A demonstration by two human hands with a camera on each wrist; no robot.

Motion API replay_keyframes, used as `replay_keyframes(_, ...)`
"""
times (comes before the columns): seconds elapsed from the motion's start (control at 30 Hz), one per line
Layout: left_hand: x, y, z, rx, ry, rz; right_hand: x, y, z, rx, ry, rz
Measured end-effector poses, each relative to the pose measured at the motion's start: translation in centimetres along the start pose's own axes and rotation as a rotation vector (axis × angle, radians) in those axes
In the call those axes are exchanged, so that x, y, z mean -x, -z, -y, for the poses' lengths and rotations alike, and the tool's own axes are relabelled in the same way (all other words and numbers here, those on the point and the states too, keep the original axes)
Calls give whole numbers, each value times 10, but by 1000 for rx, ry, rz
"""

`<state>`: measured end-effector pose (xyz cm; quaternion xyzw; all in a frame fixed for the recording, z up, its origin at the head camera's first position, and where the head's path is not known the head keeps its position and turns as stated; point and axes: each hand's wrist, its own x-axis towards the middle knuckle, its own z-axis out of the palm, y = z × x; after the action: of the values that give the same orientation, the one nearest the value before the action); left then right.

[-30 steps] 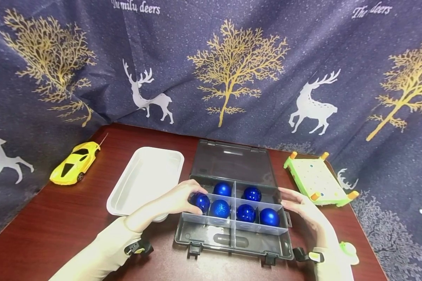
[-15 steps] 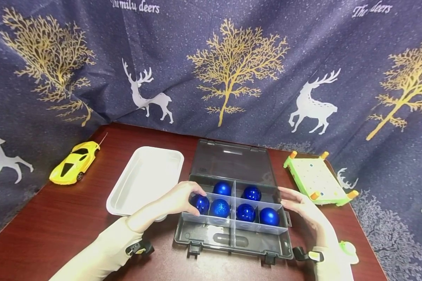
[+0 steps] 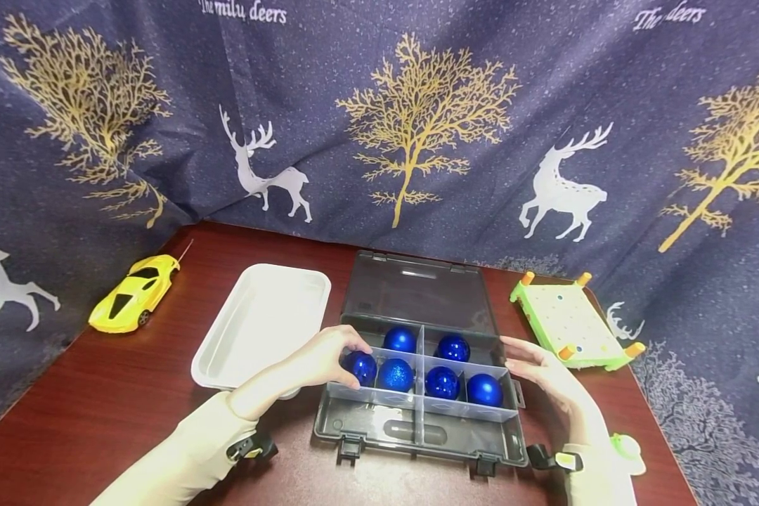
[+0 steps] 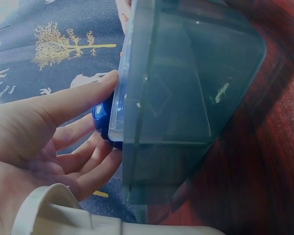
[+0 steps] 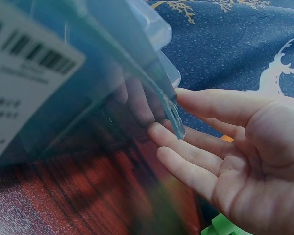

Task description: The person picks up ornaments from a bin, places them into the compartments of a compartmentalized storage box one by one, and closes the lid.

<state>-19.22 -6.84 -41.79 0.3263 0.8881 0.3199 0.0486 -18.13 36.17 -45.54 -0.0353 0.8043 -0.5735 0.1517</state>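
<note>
A dark see-through divided box (image 3: pixel 379 436) stands on the table with its lid (image 3: pixel 417 288) folded back. Shiny and matte blue balls (image 3: pixel 484 391) sit in its compartments. My left hand (image 3: pixel 319 355) holds the leftmost glossy blue ball (image 3: pixel 362 367) between thumb and fingers, low in the left compartment. In the left wrist view this ball (image 4: pixel 102 117) is partly hidden by the thumb and the clear wall. At the box's right side my right hand (image 3: pixel 553 376) touches the wall with fingers nearly straight; the right wrist view shows its fingertips (image 5: pixel 161 132) by the edge.
Left of the box lies a white tray (image 3: pixel 211 351), with a yellow toy car (image 3: pixel 135 295) farther left. A green board with orange pegs (image 3: pixel 563 320) stands at the right rear. A small green and white item (image 3: pixel 628 453) is beside the right forearm. Patterned cloth (image 3: pixel 329 84) hangs behind.
Over the last second my left thumb has shifted slightly up along the ball. Right hand, box and the other balls look unmoved.
</note>
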Motion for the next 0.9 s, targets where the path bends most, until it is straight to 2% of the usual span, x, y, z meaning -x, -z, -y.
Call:
replay_keyframes(0.17,1,0,0,21,1,5,0,0,0,-9,2,10)
replay_keyframes(0.37,1,0,2,99,3,27,-1,1,0,-6,20,5)
replay_keyframes(0.73,-2,2,6,88,-36,33,-2,1,-1,-3,26,10)
replay_keyframes(0.9,-3,6,3,133,-34,49,0,1,-1,-37,-24,18)
